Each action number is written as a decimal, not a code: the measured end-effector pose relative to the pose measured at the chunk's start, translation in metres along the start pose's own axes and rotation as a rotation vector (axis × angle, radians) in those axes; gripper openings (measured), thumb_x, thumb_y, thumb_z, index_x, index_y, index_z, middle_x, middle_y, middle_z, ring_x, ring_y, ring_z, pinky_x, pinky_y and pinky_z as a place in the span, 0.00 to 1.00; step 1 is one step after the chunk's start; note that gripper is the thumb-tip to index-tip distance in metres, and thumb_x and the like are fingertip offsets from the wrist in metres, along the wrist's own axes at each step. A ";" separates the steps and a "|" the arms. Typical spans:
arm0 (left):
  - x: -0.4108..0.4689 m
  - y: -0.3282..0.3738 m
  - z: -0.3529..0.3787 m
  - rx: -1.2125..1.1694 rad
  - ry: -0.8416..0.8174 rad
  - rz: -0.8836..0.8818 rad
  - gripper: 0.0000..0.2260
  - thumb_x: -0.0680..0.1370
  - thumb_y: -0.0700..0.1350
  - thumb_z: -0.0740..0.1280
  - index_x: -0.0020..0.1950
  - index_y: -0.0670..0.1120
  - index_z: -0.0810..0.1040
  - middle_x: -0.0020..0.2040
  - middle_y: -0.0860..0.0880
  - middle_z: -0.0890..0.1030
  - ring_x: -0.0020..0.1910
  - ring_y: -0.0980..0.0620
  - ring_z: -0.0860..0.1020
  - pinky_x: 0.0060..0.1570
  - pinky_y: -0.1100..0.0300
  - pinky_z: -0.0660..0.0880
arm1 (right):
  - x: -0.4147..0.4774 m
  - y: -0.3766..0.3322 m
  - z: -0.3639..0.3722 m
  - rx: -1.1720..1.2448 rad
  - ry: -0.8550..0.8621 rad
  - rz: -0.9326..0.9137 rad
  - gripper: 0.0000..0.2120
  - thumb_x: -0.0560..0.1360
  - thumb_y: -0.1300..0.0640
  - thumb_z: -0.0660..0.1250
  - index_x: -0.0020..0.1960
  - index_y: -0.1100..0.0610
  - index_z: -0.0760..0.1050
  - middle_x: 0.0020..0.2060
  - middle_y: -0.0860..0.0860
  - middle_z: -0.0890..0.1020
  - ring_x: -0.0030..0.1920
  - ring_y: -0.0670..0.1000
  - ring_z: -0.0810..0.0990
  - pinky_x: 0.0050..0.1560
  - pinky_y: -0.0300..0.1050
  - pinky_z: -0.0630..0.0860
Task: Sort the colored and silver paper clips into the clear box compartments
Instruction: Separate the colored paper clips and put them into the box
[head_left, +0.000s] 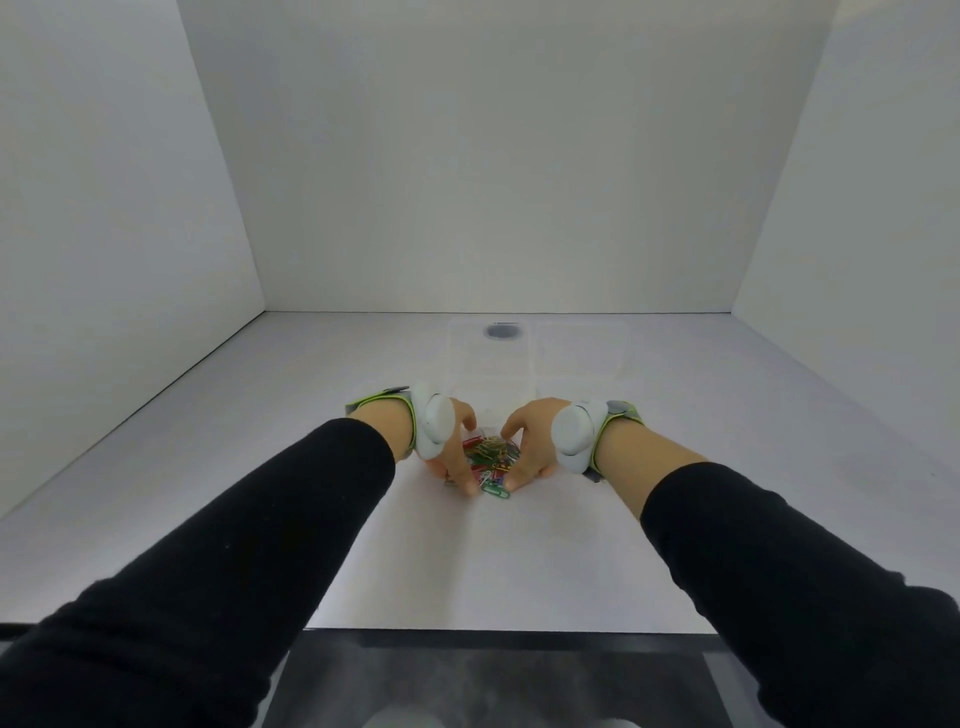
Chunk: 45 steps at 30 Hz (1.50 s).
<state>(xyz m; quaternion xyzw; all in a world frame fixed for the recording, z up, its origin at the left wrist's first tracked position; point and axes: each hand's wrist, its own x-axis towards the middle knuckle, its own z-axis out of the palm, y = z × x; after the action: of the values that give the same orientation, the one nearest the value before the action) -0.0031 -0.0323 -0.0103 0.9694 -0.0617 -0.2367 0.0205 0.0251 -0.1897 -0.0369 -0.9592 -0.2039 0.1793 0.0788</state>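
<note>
White walls close in a pale table (260, 467) on three sides, with a dark strip along its near edge; a small grey round spot (503, 331) sits on the surface at 12 o'clock, close to the back wall; the clear box (576, 353), its compartments faintly visible, lies just in front of that spot, toward 12 to 1 o'clock from the hands; a heap of paper clips (491, 460), red, green, yellow and silver, rests at the middle of the table, just nearer than the box; the left hand (452, 441) cups the heap from 9 o'clock, fingers curled, thumb tip down at the pile's near edge; the right hand (527, 441) cups it from 3 o'clock likewise; whether either pinches a clip cannot be told; both wrists wear white devices on green-edged straps, above black sleeves.
</note>
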 end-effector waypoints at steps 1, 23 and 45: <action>0.000 0.001 0.000 0.005 0.000 0.007 0.45 0.60 0.59 0.77 0.71 0.50 0.60 0.65 0.47 0.73 0.60 0.45 0.75 0.62 0.50 0.73 | 0.002 -0.001 0.000 0.000 -0.005 0.000 0.42 0.56 0.39 0.76 0.66 0.50 0.68 0.48 0.49 0.82 0.29 0.41 0.78 0.46 0.42 0.79; 0.006 -0.002 0.004 -0.369 0.099 0.093 0.21 0.65 0.46 0.77 0.56 0.45 0.77 0.51 0.44 0.83 0.45 0.46 0.82 0.55 0.52 0.79 | -0.001 -0.006 0.005 0.349 0.063 -0.042 0.13 0.64 0.52 0.75 0.46 0.52 0.77 0.36 0.51 0.82 0.33 0.49 0.81 0.44 0.43 0.82; 0.019 -0.003 -0.065 -0.458 0.254 0.116 0.07 0.68 0.45 0.73 0.41 0.49 0.76 0.33 0.53 0.81 0.27 0.61 0.80 0.40 0.61 0.80 | 0.001 -0.007 -0.062 0.449 0.264 -0.047 0.13 0.67 0.51 0.72 0.45 0.60 0.81 0.33 0.50 0.82 0.35 0.48 0.80 0.52 0.45 0.78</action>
<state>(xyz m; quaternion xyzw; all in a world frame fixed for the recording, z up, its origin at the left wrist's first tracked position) 0.0442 -0.0316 0.0388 0.9562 -0.0587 -0.1196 0.2605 0.0467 -0.1874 0.0212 -0.9278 -0.1691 0.0916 0.3196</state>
